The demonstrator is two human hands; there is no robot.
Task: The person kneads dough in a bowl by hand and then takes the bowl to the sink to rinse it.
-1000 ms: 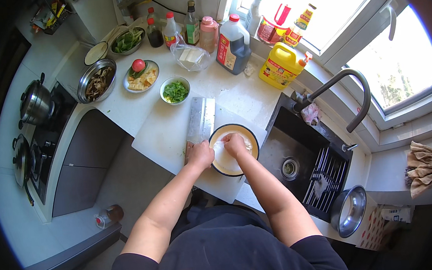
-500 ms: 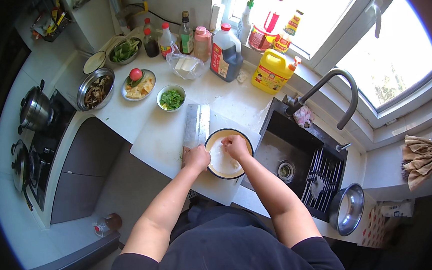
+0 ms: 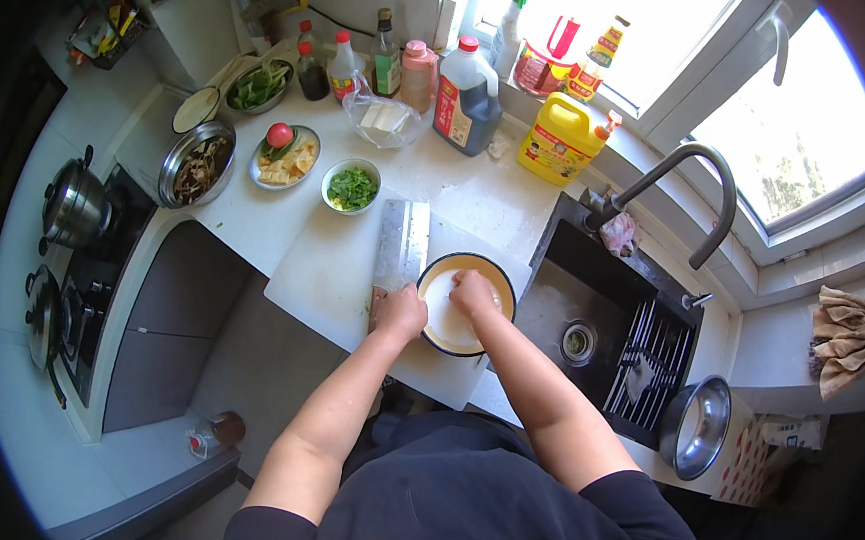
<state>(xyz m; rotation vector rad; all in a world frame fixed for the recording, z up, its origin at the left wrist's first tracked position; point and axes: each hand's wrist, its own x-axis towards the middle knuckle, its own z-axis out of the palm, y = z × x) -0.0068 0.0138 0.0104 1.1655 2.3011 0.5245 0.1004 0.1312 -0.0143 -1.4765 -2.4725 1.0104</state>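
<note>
Head view: the bowl stands on the three o'clock side of the board, white stuff spread over its bottom. Its rim seems to come close to the board's edge at four o'clock.

The right hand is inside, toward one o'clock, fingers curled down over the white stuff; I cannot tell whether this grip is pinching anything, as the back of the hand hides the fingertips. The left hand is bunched at the bowl's nine o'clock rim, beside the handle end of the cleaver; its fingers are hidden, so whether this grip clasps the rim or only leans on it, I cannot tell.

To work the contents well, I judge the left hand should brace the rim firmly, since a push from inside could slide the bowl off toward four o'clock. The right hand does best with short strokes, sweeping the wall all around the clock so no patch is missed.

The cleaver lies flat, its blade running toward twelve o'clock, so the left knuckles should stay low and clear of it. Herbs sit on the bench toward eleven o'clock; the sink is at three.
</note>
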